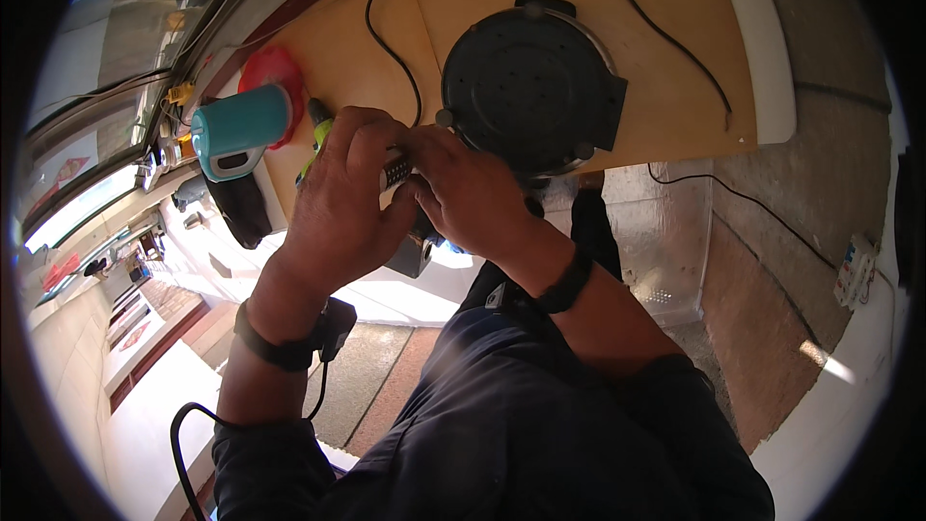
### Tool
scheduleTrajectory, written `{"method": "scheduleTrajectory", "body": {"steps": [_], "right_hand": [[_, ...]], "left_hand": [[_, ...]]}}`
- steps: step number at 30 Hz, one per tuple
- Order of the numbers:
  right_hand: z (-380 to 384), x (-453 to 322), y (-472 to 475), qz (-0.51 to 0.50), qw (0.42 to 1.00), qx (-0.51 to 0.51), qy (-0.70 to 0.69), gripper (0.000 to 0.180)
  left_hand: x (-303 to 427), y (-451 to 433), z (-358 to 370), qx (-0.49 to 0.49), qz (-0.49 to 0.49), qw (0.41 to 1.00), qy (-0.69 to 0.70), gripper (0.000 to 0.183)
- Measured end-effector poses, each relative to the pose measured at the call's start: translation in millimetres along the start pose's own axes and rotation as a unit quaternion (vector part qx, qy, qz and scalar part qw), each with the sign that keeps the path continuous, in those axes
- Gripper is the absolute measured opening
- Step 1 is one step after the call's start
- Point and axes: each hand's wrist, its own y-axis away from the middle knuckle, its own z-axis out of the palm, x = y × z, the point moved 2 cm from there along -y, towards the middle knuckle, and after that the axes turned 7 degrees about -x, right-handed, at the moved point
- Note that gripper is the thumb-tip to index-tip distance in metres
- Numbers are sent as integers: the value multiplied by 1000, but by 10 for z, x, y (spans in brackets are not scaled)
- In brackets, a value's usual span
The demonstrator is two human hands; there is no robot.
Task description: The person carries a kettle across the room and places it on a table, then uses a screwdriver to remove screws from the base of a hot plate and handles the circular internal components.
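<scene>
My left hand (pixel 346 199) and my right hand (pixel 474 195) meet above the table's near edge. Between their fingertips they grip a small pale piece with a dark, dotted face (pixel 396 172); fingers cover much of it, and I cannot tell what it is. Just beyond my left hand lies a green and black power tool (pixel 320 123), partly hidden by that hand. A round black electric griddle (pixel 532 83), apparently underside up, rests on the wooden tabletop (pixel 673 101) past my right hand.
A teal plastic jug (pixel 242 130) stands beside a red plastic basin (pixel 271 72) at the left. A black cable (pixel 372 3) runs across the tabletop, and another cord (pixel 651 11) ends near its right edge. A power strip (pixel 854 271) lies at far right. Below my hands is a dark box-shaped object (pixel 410 257).
</scene>
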Motion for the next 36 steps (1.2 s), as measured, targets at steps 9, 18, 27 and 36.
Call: {"method": "scheduleTrajectory", "body": {"steps": [9, 18, 27, 36], "right_hand": [[108, 2, -47, 6, 998, 64, -3, 46], [268, 42, 10, 9, 998, 60, 18, 42], [322, 89, 37, 5, 996, 91, 20, 34], [322, 67, 27, 9, 994, 106, 8, 33]], "left_hand": [[30, 196, -18, -40, -83, 992, -91, 37], [-44, 273, -48, -87, -181, 979, -32, 34], [-17, 275, -58, -62, -170, 982, -45, 35], [14, 254, -36, -17, -119, 992, -47, 35]]}}
